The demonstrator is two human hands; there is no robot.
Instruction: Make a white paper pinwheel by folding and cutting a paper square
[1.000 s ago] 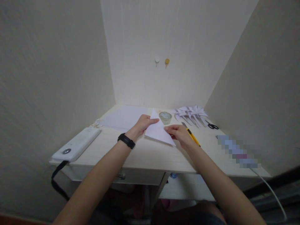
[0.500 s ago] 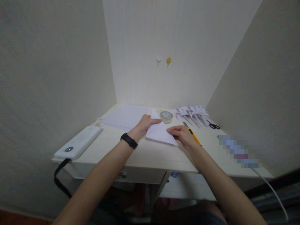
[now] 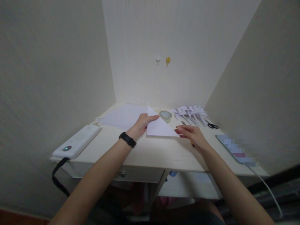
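Head cam looks down at a pale table (image 3: 145,153) tucked into a corner, with both forearms reaching in from the bottom of the frame. Everything here is placed relative to the folded paper triangle (image 3: 160,128) lying on the table in the middle.

Closest in, the right hand (image 3: 191,135) sits at the triangle's near right tip, fingers loosely spread and flat, fingertips just touching the point. It isn't gripping anything. A bit of yellow utility knife (image 3: 192,144) peeks out from under that hand, so it's worth keeping the palm off it.

The left hand (image 3: 142,122), with a black wristband (image 3: 127,139) behind it, is pinched shut on the triangle's left edge, thumb on top near the upper corner.

Judging by that, the step looks like squaring up and flattening a fold. To do it well, the left pinch should hold the edges lined up while the right fingertips press along the crease, working from the pinned corner out so the layers don't creep.

Left of the triangle there's a white device (image 3: 77,142) with a black strap at the table edge. Behind the triangle lie flat sheets of paper (image 3: 124,115), and just behind its right side a roll of clear tape (image 3: 165,116). Farther right and back are a pile of folded paper pieces (image 3: 191,112) and black scissors (image 3: 212,125).
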